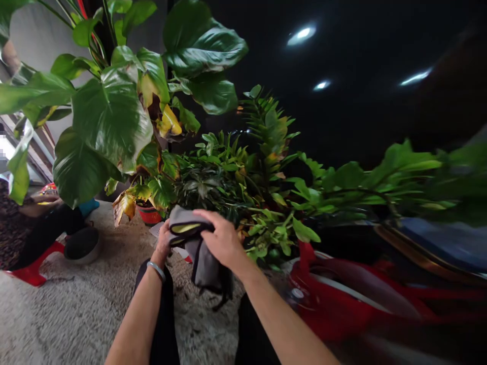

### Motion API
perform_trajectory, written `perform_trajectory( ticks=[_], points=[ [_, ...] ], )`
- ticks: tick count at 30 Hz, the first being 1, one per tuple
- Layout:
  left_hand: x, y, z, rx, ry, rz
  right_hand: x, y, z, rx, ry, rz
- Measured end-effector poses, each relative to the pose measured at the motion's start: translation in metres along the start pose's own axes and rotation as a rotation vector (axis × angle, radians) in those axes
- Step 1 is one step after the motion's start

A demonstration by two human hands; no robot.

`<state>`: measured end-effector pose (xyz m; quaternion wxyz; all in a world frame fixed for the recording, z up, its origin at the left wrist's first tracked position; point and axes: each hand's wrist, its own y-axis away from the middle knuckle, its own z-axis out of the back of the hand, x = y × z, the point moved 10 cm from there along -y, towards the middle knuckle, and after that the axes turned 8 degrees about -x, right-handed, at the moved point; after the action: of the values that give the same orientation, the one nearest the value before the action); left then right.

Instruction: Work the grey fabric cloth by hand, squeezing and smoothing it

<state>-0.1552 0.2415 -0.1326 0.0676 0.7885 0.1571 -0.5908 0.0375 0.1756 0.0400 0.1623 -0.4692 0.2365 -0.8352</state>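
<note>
A grey cloth (205, 263) with black edging and a yellow-green inner side is bunched in folds between my hands, above the floor and in front of my knees. My left hand (163, 243), with a silvery bangle at the wrist, grips its left side; those fingers are partly hidden behind the folds. Reaching over from the right, my right hand (225, 242) has its thumb and fingers closed on the upper folds. The lower part of the cloth hangs down beneath my right hand. Something pale and partly red shows behind the cloth, too hidden to name.
Large-leaved plants (110, 111) rise ahead on the left, above a red pot (149, 215). Bushy greenery (224, 172) spreads along a dark glossy wall. A blurred red bag (335, 314) stands at right. Far left, another person sits on a red stool (32, 271) beside a bowl (82, 248).
</note>
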Motion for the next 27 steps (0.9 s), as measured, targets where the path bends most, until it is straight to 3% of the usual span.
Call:
perform_trajectory(
  ticks=[3, 5, 7, 9, 11, 14, 18, 20, 23, 25, 27],
  points=[
    [0.015, 0.001, 0.000, -0.046, 0.018, 0.123, 0.022, -0.042, 0.045, -0.287, -0.034, 0.074],
    [0.021, 0.004, 0.001, -0.085, 0.038, 0.177, 0.021, -0.057, 0.045, -0.364, 0.010, 0.051],
    [0.020, 0.007, 0.000, -0.089, 0.052, 0.188, 0.007, -0.049, 0.018, -0.283, 0.052, -0.008],
    [0.015, 0.008, -0.004, -0.052, 0.055, 0.163, -0.015, -0.019, -0.012, -0.141, 0.051, -0.070],
    [0.010, 0.008, -0.010, 0.015, 0.058, 0.124, -0.032, 0.020, -0.020, -0.078, -0.008, -0.109],
    [0.013, 0.006, -0.013, 0.042, 0.064, 0.143, -0.046, 0.045, 0.021, -0.169, -0.098, -0.143],
    [0.019, 0.005, -0.011, 0.006, 0.058, 0.167, -0.049, 0.006, 0.113, -0.517, 0.033, -0.138],
    [0.018, 0.007, -0.015, 0.036, 0.071, 0.159, -0.059, -0.016, 0.126, -0.561, 0.162, -0.193],
    [0.014, 0.012, -0.020, 0.061, 0.087, 0.164, -0.090, -0.008, 0.091, -0.375, 0.275, -0.337],
    [0.012, 0.015, -0.023, 0.080, 0.081, 0.178, -0.103, 0.026, 0.059, -0.243, 0.243, -0.370],
    [0.011, 0.016, -0.026, 0.093, 0.072, 0.194, -0.103, 0.065, 0.042, -0.212, 0.142, -0.376]
  ],
)
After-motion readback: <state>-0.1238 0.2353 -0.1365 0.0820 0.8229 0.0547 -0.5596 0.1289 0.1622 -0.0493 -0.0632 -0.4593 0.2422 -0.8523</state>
